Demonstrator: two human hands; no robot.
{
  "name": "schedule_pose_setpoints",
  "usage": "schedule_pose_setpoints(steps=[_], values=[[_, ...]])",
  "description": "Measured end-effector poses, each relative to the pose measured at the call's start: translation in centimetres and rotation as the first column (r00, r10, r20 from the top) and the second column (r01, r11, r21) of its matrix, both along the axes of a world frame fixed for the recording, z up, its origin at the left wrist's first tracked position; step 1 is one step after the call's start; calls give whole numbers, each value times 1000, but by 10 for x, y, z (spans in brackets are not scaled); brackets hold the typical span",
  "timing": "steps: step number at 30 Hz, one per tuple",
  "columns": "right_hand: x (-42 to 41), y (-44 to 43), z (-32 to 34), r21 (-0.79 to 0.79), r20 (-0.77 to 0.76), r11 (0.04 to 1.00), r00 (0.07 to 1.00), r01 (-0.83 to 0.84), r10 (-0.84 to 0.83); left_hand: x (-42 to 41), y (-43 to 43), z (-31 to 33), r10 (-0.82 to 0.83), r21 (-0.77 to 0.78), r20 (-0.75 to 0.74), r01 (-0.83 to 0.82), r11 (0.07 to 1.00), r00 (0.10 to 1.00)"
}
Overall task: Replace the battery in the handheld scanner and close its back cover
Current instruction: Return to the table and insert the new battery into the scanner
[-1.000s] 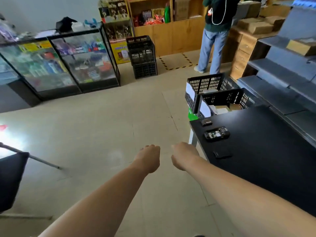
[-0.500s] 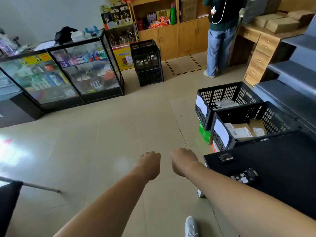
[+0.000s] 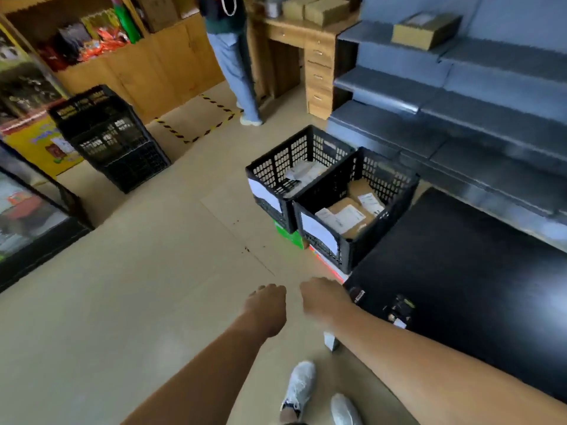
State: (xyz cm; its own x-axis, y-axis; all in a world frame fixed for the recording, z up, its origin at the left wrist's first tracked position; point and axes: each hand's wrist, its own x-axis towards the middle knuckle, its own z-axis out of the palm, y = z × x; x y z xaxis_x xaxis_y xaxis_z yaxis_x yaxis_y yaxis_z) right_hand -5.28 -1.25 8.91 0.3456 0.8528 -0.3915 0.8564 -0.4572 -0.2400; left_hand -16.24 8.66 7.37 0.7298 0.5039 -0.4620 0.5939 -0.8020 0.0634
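I am reading this as the very start: nothing of the task looks done. Both hands are hanging out over the beige tiled floor (image 3: pixel 138 286), left hand (image 3: pixel 268 305) and right hand (image 3: pixel 325 297) each curled into a loose fist, holding nothing. The dark handheld scanner (image 3: pixel 399 309) is lying near the front-left corner of the black matte surface (image 3: pixel 475 271), blurred, apparently opened. A small dark battery-like block (image 3: pixel 357 295) is sitting just beside it at the corner. Fitting the battery and closing the cover are both remaining
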Motion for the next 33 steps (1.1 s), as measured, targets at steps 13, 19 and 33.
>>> schedule_pose_setpoints(steps=[13, 19, 33], values=[[2, -91, -83, -155, -225, 529, 492, 834, -841, 114, -32, -87, -354, -401, 84, 357, 844, 931], [20, -56, -112, -122, -407, 212, 146, 970, -902, 128, -24, -107, -63, -494, 245, 180, 851, 968], [38, -27, -146, -159, -418, -60, -123, 985, -900, 134, -30, -140, 218, -687, 121, -76, 723, 968]])
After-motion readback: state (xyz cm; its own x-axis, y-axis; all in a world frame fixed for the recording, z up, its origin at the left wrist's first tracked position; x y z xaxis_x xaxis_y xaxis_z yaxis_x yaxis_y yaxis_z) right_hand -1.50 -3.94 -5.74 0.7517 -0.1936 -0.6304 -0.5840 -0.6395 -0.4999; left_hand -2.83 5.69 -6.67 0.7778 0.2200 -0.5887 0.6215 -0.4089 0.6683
